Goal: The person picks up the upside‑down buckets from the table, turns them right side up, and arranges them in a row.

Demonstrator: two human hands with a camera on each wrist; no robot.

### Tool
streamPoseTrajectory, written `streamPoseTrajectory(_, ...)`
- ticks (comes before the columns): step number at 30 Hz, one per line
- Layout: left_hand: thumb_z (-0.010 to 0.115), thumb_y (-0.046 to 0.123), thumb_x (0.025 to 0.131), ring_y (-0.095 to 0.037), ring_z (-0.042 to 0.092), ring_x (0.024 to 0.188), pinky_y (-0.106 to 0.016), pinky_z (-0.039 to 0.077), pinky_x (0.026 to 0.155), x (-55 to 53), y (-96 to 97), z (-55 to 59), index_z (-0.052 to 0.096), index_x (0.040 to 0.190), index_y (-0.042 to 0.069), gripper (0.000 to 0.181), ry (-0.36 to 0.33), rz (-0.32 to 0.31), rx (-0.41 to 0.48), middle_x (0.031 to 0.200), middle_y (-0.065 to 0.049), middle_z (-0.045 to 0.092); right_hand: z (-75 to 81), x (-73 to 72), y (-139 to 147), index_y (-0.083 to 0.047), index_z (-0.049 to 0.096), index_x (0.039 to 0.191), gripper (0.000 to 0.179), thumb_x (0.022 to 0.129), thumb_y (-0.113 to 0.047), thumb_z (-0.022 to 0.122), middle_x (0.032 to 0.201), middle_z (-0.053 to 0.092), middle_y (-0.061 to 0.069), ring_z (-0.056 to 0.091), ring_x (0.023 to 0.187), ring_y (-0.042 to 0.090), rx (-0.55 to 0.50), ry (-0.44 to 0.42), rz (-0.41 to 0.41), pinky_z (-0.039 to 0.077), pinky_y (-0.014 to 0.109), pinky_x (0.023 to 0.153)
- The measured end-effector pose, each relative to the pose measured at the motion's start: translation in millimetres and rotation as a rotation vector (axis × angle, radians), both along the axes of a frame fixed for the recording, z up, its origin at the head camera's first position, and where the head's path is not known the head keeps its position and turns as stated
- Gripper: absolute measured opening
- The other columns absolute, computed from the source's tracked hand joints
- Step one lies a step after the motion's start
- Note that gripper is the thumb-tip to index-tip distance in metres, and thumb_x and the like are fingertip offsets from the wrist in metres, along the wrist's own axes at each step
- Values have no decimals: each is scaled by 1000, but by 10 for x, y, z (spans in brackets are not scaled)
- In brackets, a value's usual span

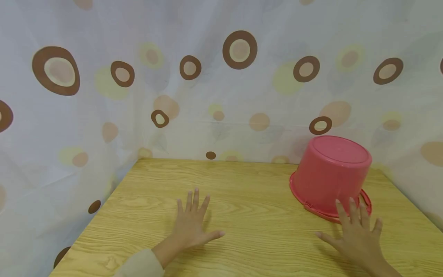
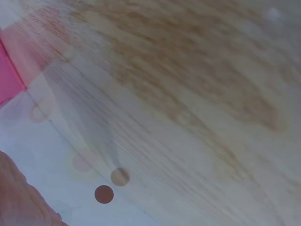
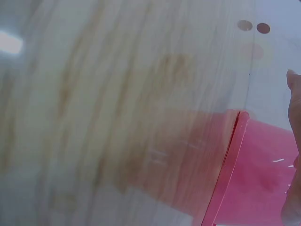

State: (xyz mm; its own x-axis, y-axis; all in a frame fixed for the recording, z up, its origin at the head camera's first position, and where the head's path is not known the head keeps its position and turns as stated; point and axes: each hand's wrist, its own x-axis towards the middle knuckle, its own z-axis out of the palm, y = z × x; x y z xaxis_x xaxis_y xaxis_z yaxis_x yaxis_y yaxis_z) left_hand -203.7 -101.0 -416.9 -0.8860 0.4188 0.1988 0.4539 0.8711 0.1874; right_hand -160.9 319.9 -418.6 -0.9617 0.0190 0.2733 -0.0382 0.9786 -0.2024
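Note:
A pink-red plastic bucket [image 1: 332, 177] stands upside down on the right side of the wooden table [image 1: 242, 207], its base facing up and its rim on the wood. Its handle [image 1: 366, 202] lies along the rim. In the head view my right hand [image 1: 358, 238] is in front of the bucket with fingers spread, the fingertips overlapping its lower wall. My left hand [image 1: 190, 227], fingers also spread and holding nothing, is over the left half of the table. The right wrist view shows the bucket [image 3: 263, 174] beside part of my right hand [image 3: 295, 122].
A pale curtain [image 1: 207, 88] printed with brown rings and dots hangs behind the table and along both sides. The table's far edge [image 1: 214, 160] meets it. A pale sleeve [image 1: 142, 264] covers my left forearm.

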Motion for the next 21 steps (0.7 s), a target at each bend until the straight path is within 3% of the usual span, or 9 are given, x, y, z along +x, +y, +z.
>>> streamPoseTrajectory(9,47,75,76,-49,1,139,-71,6,105,-57,65,-28,18,148,9,102,-34,4,12,153,-27,0,26,-4,65,-5,1,149,111,76,-67,57,148,-5,35,-12,134,55,-13,-29,-20,-1,82,87)
streamPoseTrajectory(21,48,73,77,-51,5,139,-72,7,104,-121,149,-46,18,148,8,101,-44,-9,-10,153,-28,1,3,-65,197,-5,-6,148,111,79,-69,52,146,-7,38,-13,129,61,-24,-99,-41,-4,82,86)
